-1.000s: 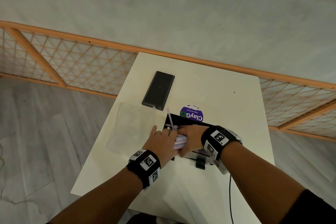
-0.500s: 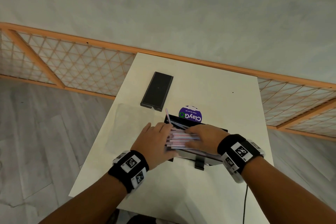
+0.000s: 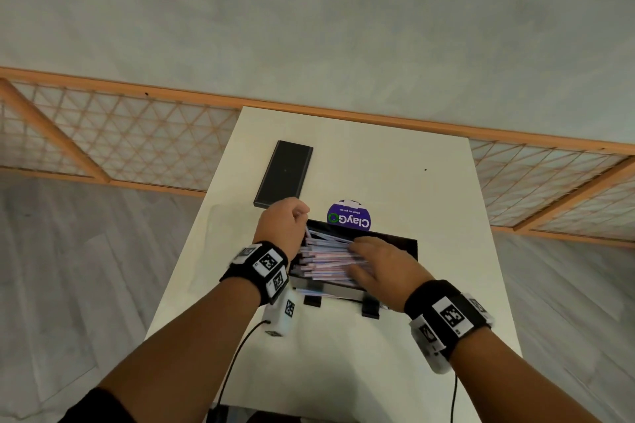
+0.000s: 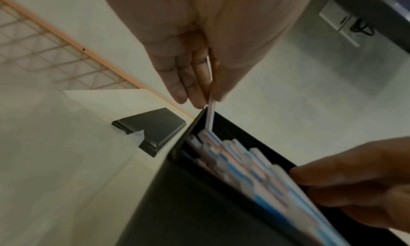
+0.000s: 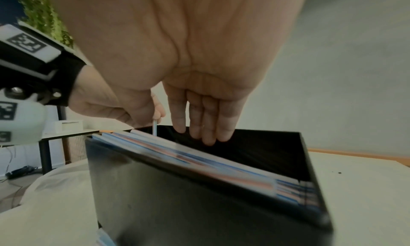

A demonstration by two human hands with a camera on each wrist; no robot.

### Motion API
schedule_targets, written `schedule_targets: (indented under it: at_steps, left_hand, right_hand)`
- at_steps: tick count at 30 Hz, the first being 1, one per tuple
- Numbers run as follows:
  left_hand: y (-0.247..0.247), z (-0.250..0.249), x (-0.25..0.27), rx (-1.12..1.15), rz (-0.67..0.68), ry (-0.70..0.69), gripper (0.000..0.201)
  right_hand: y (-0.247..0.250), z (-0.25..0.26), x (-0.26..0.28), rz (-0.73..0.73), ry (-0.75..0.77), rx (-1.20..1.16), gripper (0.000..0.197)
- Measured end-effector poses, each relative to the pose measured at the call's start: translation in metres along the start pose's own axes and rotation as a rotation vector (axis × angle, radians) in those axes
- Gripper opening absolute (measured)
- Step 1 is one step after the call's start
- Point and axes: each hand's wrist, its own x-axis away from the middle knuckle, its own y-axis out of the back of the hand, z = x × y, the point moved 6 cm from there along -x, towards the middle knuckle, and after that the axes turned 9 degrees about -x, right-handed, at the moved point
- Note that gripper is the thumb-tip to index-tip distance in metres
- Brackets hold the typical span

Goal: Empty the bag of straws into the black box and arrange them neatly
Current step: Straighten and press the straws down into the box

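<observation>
The black box (image 3: 398, 245) stands mid-table, packed with striped pink, blue and white straws (image 3: 326, 259) lying crosswise. My left hand (image 3: 304, 216) is above the box's far left corner and pinches a single straw (image 4: 209, 109) that stands steeply, its lower end among the others. My right hand (image 3: 364, 261) lies flat on the bundle with straight fingers; in the right wrist view its fingertips (image 5: 206, 137) point down into the box (image 5: 199, 197). The clear bag (image 3: 223, 233) lies flat and faint on the table left of the box.
A flat black lid (image 3: 284, 173) lies beyond the left hand on the white table (image 3: 395, 154). A round purple ClayGo label (image 3: 348, 216) sits just behind the box. A few straws (image 3: 314, 292) lie outside the box's near wall. A wooden lattice rail (image 3: 137, 148) runs behind the table.
My left hand left the side of the bundle, rose to the far left corner and pinched the upright straw. My right hand slid right along the straws and flattened on them.
</observation>
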Motion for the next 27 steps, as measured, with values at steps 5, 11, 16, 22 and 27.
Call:
schedule_targets:
  at_steps: [5, 11, 16, 22, 27]
  left_hand:
    - [0.046, -0.003, -0.001, 0.006, -0.161, -0.028, 0.014]
    - [0.12, -0.009, 0.017, 0.266, -0.334, -0.053, 0.009]
    - [0.093, -0.019, 0.026, 0.39, -0.252, -0.016, 0.009]
    - [0.003, -0.015, 0.039, 0.226, -0.06, 0.036, 0.003]
    - [0.002, 0.0, 0.048, 0.15, -0.226, 0.035, 0.011]
  right_hand:
    - [0.009, -0.014, 0.014, -0.083, -0.013, -0.051, 0.042]
    - [0.03, -0.035, 0.03, -0.195, -0.089, -0.129, 0.038]
    - [0.043, -0.044, 0.035, -0.241, -0.123, -0.14, 0.03]
    - [0.036, -0.04, 0.043, -0.252, -0.11, -0.153, 0.03]
    - [0.014, -0.033, 0.047, -0.241, -0.033, -0.107, 0.024]
